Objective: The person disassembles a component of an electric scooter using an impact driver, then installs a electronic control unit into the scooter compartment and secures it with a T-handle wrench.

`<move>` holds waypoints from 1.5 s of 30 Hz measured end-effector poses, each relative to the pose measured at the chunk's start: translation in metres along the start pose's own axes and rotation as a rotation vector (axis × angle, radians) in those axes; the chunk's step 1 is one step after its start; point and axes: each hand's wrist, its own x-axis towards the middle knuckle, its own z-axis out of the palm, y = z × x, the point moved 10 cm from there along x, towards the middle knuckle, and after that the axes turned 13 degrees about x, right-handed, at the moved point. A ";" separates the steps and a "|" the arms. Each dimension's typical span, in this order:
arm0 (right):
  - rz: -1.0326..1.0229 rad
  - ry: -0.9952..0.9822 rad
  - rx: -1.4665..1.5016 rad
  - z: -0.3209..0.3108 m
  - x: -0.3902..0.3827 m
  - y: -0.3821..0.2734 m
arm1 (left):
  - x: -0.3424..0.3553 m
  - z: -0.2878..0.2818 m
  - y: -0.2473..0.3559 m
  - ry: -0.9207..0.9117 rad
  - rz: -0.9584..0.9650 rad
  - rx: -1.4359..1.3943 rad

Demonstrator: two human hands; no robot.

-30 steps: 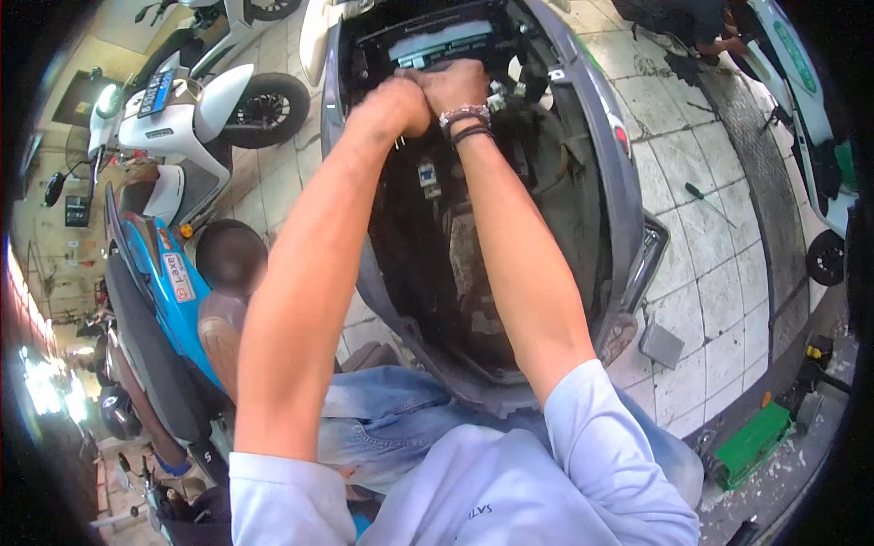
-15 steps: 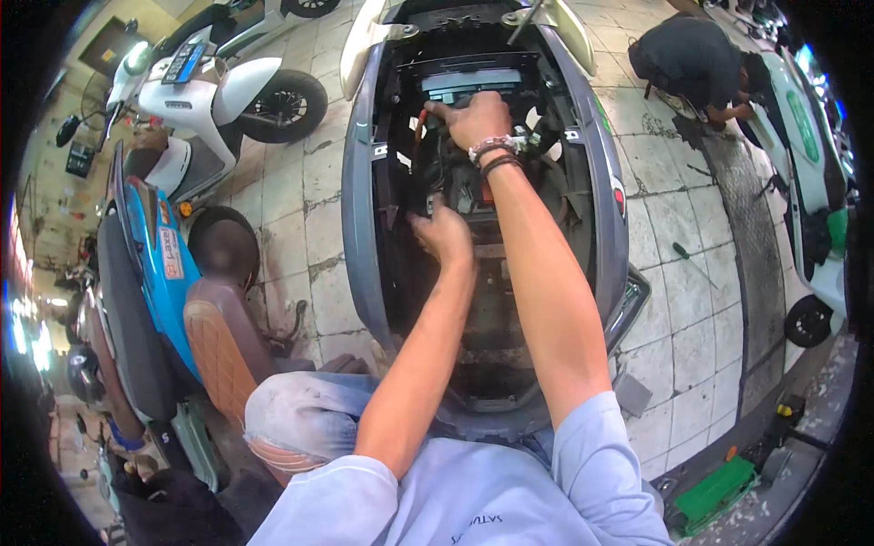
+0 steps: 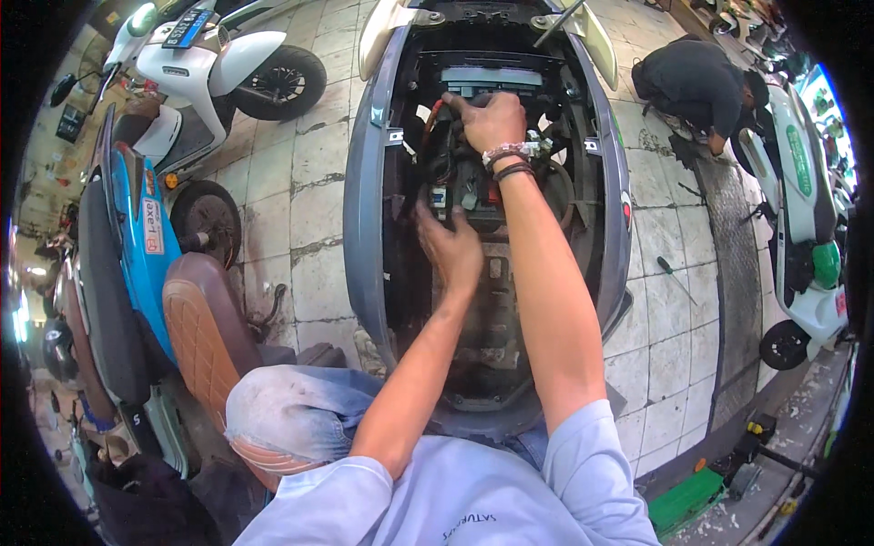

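In front of me stands a grey scooter body (image 3: 362, 209) with its inner bay uncovered, showing wiring and electrical parts. My right hand (image 3: 492, 123) reaches deep into the bay, below a pale flat module (image 3: 492, 78). Its fingers are curled, with one digit stretched left toward an orange cable (image 3: 428, 127); whatever lies under the fingers is hidden. Lower and to the left is my left hand (image 3: 451, 250), thumb and fingers apart on either side of a small blue-and-white part (image 3: 439, 196). Dark cables (image 3: 442, 166) run between the two hands.
A brown quilted seat (image 3: 205, 318) stands at my left, near blue (image 3: 146, 227) and white (image 3: 187, 86) scooters. Right, a screwdriver (image 3: 674, 273) lies on the tiles. Another person (image 3: 696, 86) crouches by a white-green scooter (image 3: 801, 173). A metal rod (image 3: 557, 23) sticks up at the bay's far end.
My left hand has turned and its fingers have spread beside the small blue-and-white part. My right hand stays near the orange cable. The whole view has shifted slightly.
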 end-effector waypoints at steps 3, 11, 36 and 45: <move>-0.085 0.026 0.034 0.004 -0.007 -0.006 | 0.022 0.003 0.004 -0.040 0.037 -0.048; -0.176 0.070 0.032 0.006 -0.006 -0.005 | 0.059 0.018 0.016 -0.156 -0.108 0.133; -0.181 0.141 0.130 0.006 -0.021 -0.011 | 0.068 0.015 -0.004 0.183 -0.161 -0.186; -0.699 0.284 0.071 -0.002 -0.038 -0.044 | 0.068 0.028 -0.009 0.129 -0.157 -0.279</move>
